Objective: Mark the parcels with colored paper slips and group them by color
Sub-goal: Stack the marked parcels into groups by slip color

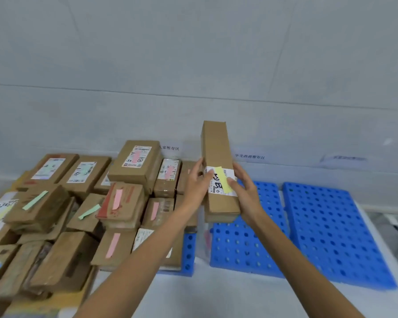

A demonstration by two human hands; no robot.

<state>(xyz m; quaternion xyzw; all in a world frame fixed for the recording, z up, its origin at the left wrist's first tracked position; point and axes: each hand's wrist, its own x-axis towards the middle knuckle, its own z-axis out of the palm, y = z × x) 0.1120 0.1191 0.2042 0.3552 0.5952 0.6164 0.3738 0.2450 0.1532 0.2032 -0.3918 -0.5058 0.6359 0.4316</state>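
One long parcel point(217, 148), one yellow slip point(223, 180) on its label point(216, 188). Left hand point(197, 182) fingers grasp parcel's left edge; right hand point(246, 193) fingers grasp right edge, thumb touching slip.

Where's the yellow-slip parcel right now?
Head view, centre-right: the long parcel is held between left hand and right hand, above the blue pallet, right of the pink-slip parcels.

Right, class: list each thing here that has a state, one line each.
long parcel: held up between both grips
yellow slip: on the long parcel's label
left grip: holds the parcel's left edge
right grip: holds its right edge
pink-slip parcels: stacked together
green-slip parcels: stacked at left
blue pallets: lying flat
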